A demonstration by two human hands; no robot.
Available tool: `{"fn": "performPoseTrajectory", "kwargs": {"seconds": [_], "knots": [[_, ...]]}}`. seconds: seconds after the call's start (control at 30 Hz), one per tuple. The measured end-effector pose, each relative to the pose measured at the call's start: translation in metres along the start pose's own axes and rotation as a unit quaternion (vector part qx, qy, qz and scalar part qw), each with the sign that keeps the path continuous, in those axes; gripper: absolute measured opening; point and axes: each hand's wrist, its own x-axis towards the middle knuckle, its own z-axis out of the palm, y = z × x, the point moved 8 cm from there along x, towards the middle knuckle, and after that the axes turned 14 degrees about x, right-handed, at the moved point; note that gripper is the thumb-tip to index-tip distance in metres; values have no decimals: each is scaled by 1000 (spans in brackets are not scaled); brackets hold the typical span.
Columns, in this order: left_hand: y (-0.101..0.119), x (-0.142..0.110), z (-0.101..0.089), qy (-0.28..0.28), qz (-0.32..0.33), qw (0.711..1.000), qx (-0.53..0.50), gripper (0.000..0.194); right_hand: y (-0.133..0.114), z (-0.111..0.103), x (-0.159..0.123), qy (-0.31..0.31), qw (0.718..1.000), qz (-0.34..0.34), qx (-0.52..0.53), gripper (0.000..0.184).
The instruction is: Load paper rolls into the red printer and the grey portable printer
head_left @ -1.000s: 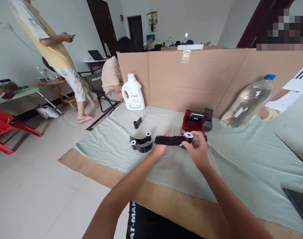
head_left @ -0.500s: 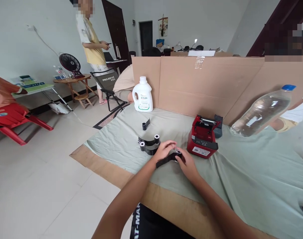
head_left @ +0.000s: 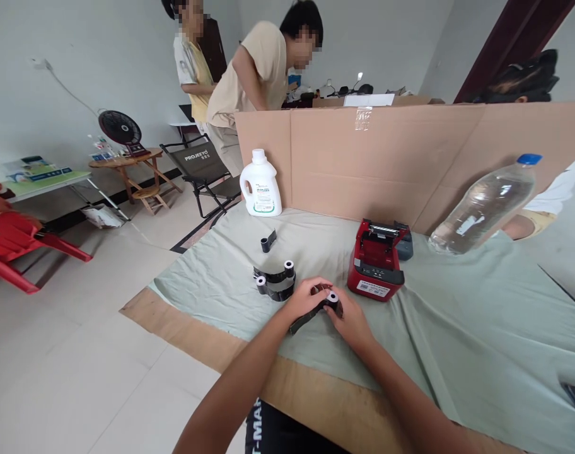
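Between both hands is a small roll of black tape point(head_left: 333, 302) with a white core, its loose strip trailing toward the lower left. My right hand point(head_left: 352, 320) is closed around the roll's right side, thumb in front. My left hand point(head_left: 309, 299) grips it from the left, fingers curled behind and thumb by the core. Left of my hands, two more black rolls point(head_left: 289, 266) with white cores stand amid curving strips. Farther back is a smaller black roll point(head_left: 265, 244) with a short free end. A red label printer point(head_left: 375, 274) with its lid raised stands to the right.
A white detergent jug point(head_left: 260, 186) stands in front of a cardboard partition point(head_left: 344, 167). A large water bottle point(head_left: 486, 205) leans at the right. Green cloth point(head_left: 476, 328) covers the table. Two people are behind the partition's left end, another behind its right.
My hands have drawn closer around the roll, and its white core now faces up more plainly. Behind the partition, a person has risen from a crouch and leans over. The view has shifted slightly.
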Motion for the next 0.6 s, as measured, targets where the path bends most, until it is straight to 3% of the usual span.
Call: {"fn": "performPoseTrajectory", "kwargs": {"seconds": [0.17, 0.33, 0.6], "knots": [[5, -1, 0, -24, -11, 1000, 7, 27, 1, 0, 0, -9, 1000, 29, 2, 25], [1, -1, 2, -44, -46, 998, -19, 28, 1, 0, 0, -3, 1000, 21, 7, 23], [-6, 0, 6, -57, -65, 994, -63, 24, -3, 0, -1, 5, 998, 9, -69, 8]]}}
